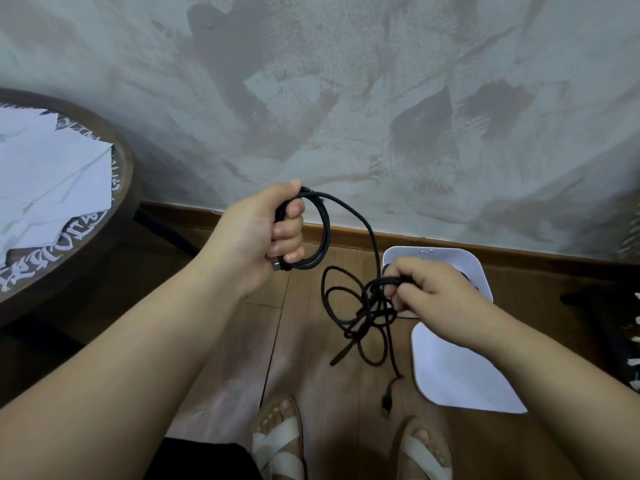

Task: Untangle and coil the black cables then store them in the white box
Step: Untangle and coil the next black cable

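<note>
My left hand (268, 233) grips a small coil of black cable (320, 233), its metal plug end poking out under my fingers. One strand arcs from the coil down to my right hand (420, 287), which pinches a tangled bunch of black cables (360, 313). Loops and loose ends of the tangle hang below it over the wooden floor, one plug end (388, 400) dangling lowest. The white box (450, 261) stands on the floor behind my right hand, partly hidden by it. Its white lid (453, 372) lies flat nearer to me.
A round dark wooden table (121, 188) with white papers on it stands at the left. A grey mottled wall with a wooden skirting board rises ahead. My sandalled feet (280, 441) are at the bottom. A dark object (616, 327) sits at the right edge.
</note>
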A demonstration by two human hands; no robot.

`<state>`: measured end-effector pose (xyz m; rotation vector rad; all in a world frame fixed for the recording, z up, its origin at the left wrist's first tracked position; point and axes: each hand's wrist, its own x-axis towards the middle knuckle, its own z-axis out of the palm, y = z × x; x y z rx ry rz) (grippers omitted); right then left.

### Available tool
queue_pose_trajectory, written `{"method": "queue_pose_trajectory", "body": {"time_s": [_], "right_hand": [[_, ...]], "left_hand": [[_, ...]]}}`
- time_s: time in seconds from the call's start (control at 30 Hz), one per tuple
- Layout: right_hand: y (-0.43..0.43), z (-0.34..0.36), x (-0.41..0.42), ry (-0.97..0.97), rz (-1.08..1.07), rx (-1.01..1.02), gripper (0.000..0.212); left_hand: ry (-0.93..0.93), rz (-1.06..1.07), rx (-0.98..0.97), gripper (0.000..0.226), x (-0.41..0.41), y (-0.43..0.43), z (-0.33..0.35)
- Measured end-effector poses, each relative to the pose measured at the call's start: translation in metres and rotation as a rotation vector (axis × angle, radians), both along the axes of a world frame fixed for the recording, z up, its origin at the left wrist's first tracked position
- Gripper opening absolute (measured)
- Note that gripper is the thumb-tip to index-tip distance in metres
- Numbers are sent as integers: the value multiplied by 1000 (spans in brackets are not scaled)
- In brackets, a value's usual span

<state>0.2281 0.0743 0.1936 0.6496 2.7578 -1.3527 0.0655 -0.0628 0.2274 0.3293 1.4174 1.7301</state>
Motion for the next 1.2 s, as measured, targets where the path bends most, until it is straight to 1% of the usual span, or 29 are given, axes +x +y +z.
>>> {"method": "queue_pose_trajectory", "body": {"time_s": [0.07,0.13,0.17,0.2,0.3,0.37,0.47,0.53,0.7,0.8,0.87,0.97,1.07,1.13,1.2], "right_hand": [[1,5,0,92,-9,-171,25],[2,13,0,176,1,-258,19],[4,15,1,207,6,-274,20],[5,18,1,225,14,-281,22],[9,21,4,212,85,-261,15],[11,19,6,197,125,-246,18],[10,19,8,185,132,-278,19],[7,18,7,208,118,-320,15],[7,16,3,231,61,-475,12],[6,14,2,219,31,-435,6],[5,13,1,233,14,-386,12],[5,15,1,225,13,-325,12],[4,16,1,225,9,-381,7],[4,15,-1,234,-7,-425,12],[3,15,-2,238,-8,-457,11]], "left_hand": [[58,-1,-61,43,-5,-1,-3],[111,-22,-132,41,-10,-2,-5],[136,-42,-166,41,-12,-3,-7],[160,-68,-192,41,-13,-3,-7],[210,-166,-230,42,-14,-3,-9],[229,-236,-243,43,-13,-3,-10],[272,-339,-275,43,-10,-3,-10],[314,-383,-303,42,-8,-3,-11],[382,-449,-361,42,-7,-3,-12],[406,-472,-385,43,-4,-2,-14],[411,-478,-385,43,-3,-1,-14],[415,-485,-376,43,-1,0,-14],[424,-512,-381,43,5,3,-16],[445,-537,-390,42,11,5,-18],[459,-552,-396,40,18,8,-21]]}}
